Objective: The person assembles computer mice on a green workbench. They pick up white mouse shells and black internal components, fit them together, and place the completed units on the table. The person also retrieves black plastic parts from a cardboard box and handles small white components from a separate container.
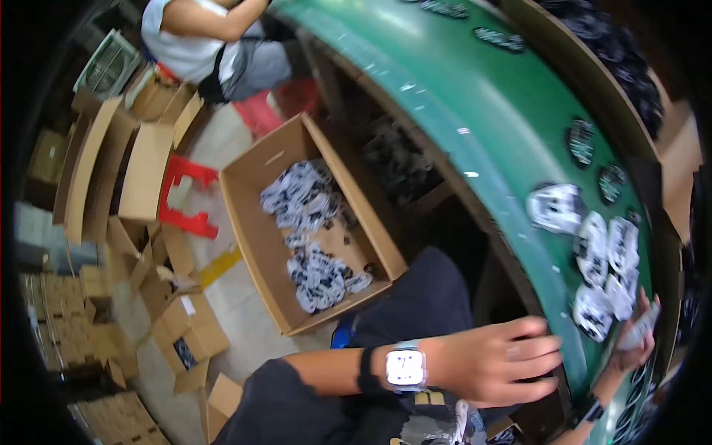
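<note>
My left hand (512, 362), with a watch (406, 367) on its wrist, hangs over my lap beside the green bench's edge. Its fingers are apart and it holds nothing. At the far right, my right hand (635, 354) grips a pale, whitish piece (639, 328) low over the bench (475, 96); its exact kind is unclear. Just beyond lies a cluster of white-and-black pieces, among them a near one (592, 313) and a taller one (591, 248). They look like dark parts in thin pale wrapping. Another white-and-black bundle (555, 208) sits farther up.
Black oval pieces (581, 141) lie along the bench. A large open carton (241, 215) on the floor at my left holds many white-and-black pieces. Other cartons (189, 326) and a red stool (185, 194) stand farther left. A co-worker (222, 44) sits at the bench's far side.
</note>
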### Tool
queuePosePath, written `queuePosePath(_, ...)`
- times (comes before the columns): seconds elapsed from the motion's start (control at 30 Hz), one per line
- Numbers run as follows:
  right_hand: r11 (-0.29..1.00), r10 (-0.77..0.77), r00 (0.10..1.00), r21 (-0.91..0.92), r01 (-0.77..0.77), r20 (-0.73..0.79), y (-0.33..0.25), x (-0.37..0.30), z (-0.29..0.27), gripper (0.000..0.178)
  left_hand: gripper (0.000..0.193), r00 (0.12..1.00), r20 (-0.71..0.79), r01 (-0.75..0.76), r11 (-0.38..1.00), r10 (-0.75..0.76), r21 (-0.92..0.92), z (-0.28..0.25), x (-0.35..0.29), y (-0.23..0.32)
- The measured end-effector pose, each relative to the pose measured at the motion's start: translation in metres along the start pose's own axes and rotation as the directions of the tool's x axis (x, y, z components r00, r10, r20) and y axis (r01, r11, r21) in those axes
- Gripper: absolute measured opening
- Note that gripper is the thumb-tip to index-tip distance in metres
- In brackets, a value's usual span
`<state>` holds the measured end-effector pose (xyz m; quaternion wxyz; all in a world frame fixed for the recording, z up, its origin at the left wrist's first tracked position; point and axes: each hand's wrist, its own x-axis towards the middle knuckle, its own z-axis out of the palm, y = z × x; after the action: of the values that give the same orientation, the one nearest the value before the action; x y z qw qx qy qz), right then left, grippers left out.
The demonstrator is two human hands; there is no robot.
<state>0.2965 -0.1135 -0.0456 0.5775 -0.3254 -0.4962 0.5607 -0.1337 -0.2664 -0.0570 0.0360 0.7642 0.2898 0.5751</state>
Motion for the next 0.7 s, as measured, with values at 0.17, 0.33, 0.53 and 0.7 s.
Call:
queuePosePath(0.17,0.998,0.028,0.914,-0.045,-0.050,-0.405,-0.023,-0.034,-0.039,0.084,0.008,0.217,-0.239,0.961,0.250,-0.947,-0.119,-0.093,-0.271,-0.093)
queuePosePath(0.33,0.937,-0.088,0.839,-0.331,-0.114,-0.538,-0.010,-0.035,0.007,0.081,0.051,-0.312,-0.097,0.751,-0.308,-0.945,0.584,-0.123,-0.583,-0.183)
queuePosePath(0.53,0.850,-0.062,0.720,-0.414,-0.324,-0.691,0.056,-0.079,0.064,0.077,0.091,-0.255,-0.279,0.745,-0.372,-0.926,0.554,-0.112,-0.637,-0.324)
queuePosePath(0.7,0.807,0.016,0.624,-0.358,-0.470,-0.782,0.109,-0.100,0.080,0.074,0.104,-0.184,-0.401,0.738,-0.395,-0.898,0.547,-0.121,-0.658,-0.374)
